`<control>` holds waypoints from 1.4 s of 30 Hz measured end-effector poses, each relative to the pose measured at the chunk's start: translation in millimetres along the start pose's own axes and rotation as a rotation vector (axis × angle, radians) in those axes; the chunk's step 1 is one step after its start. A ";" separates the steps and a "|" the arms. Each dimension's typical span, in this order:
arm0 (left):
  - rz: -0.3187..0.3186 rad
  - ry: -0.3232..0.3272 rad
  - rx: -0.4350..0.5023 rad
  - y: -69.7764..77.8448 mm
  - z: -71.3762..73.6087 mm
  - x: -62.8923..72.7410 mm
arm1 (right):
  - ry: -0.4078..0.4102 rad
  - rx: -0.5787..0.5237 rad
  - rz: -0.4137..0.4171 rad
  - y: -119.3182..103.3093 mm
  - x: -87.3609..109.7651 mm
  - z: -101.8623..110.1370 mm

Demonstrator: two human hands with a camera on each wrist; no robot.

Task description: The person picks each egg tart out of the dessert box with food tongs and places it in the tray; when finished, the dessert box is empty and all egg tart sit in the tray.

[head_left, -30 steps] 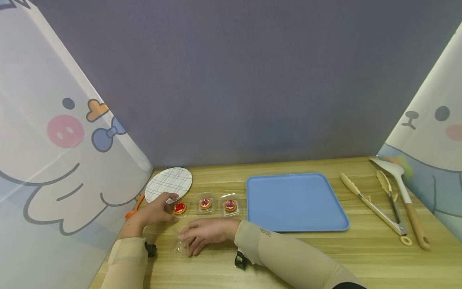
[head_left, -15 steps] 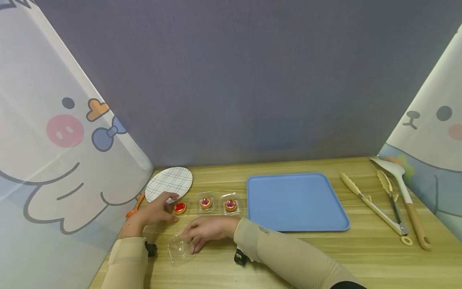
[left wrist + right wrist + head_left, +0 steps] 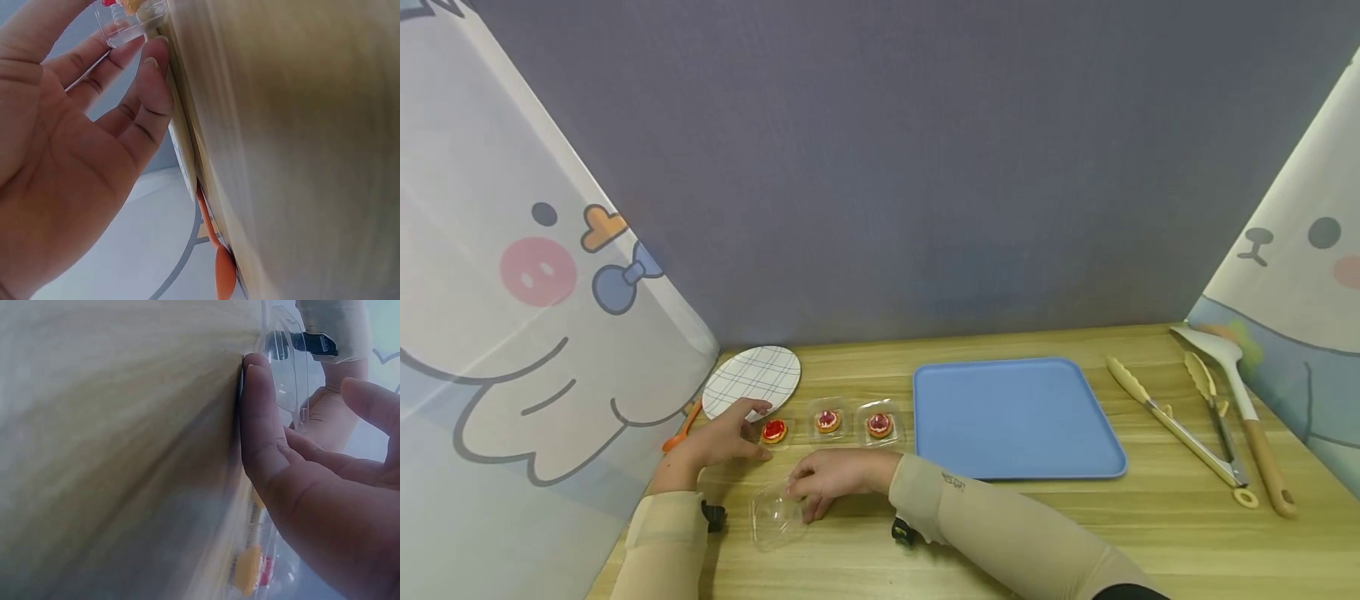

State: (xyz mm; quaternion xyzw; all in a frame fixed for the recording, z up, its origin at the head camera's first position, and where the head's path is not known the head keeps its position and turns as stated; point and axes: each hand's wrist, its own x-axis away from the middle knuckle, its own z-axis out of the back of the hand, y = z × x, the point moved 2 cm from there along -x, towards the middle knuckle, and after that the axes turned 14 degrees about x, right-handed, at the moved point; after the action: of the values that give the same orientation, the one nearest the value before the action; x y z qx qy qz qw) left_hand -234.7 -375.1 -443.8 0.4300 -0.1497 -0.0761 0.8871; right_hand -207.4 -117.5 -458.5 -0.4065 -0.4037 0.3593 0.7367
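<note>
In the head view my left hand (image 3: 727,435) is at the left, thumb and fingers on either side of a small clear plastic box (image 3: 128,26) with a red-topped tart (image 3: 773,431) in it. Its fingertips touch the box's edge in the left wrist view. My right hand (image 3: 835,475) is low over the table beside a clear plastic lid (image 3: 772,523). In the right wrist view its lower fingers lie along the wood next to the lid, and one finger stands raised and apart from it.
Two more tarts, a nearer-left tart (image 3: 827,421) and another tart (image 3: 878,426), sit in clear boxes. A blue tray (image 3: 1015,421) lies right of them. Behind my left hand are a checked plate (image 3: 752,379) and an orange spoon (image 3: 681,429). Tongs (image 3: 1180,433) and a spatula (image 3: 1247,408) lie far right.
The lid, tilted and mostly behind the right fingers a second ago, now lies flatter and in fuller view. My right hand has shifted slightly right from it. My left hand stays put.
</note>
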 end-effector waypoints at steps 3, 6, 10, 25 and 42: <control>0.009 0.002 0.010 -0.1 -0.2 0.6 | 0.027 0.053 -0.004 -1.7 4.0 0.8; 0.006 0.003 0.008 -0.2 0.3 1.3 | 0.056 0.125 -0.011 -3.4 8.2 2.9; 0.006 0.009 -0.030 -0.6 1.8 2.6 | 0.082 0.268 -0.033 -4.4 13.9 6.7; -0.008 0.060 -0.059 40.9 12.2 5.2 | 0.238 0.574 0.066 -26.8 46.4 44.5; 0.022 -0.115 -0.202 66.7 -22.7 -41.0 | 0.464 0.797 -0.028 -19.5 33.7 76.0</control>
State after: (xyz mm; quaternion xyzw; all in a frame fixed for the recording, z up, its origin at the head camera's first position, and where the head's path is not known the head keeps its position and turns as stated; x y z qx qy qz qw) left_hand -265.4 -306.2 -412.9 0.3318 -0.1966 -0.1056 0.9166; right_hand -256.9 -73.1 -404.9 -0.1556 -0.0637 0.3759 0.9113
